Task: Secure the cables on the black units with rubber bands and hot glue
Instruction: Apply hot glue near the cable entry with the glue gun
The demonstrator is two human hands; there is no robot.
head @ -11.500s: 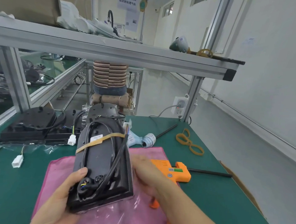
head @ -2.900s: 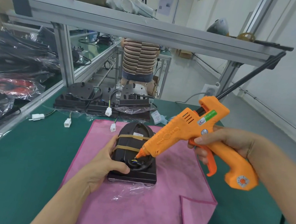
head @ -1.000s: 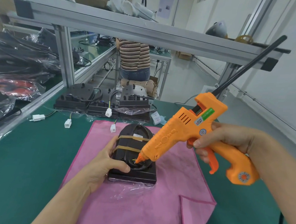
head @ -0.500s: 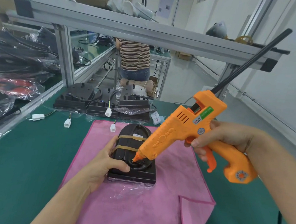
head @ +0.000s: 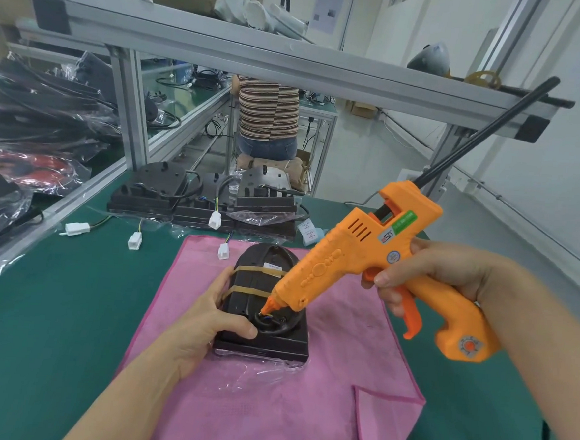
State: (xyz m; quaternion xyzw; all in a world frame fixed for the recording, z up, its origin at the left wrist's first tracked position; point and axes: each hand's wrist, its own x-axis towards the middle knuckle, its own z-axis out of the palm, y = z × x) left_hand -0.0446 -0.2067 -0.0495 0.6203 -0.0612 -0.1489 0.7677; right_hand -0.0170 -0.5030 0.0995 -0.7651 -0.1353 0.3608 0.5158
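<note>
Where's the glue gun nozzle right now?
Head view, centre: the glue gun nozzle points down at the wire exit on the black unit, beside the left hand's thumb, below the two rubber bands.

A factory assembly line: aluminium-framed workbenches with green mats, bagged cable stock.

Banded black unit; glue gun nozzle-down
</note>
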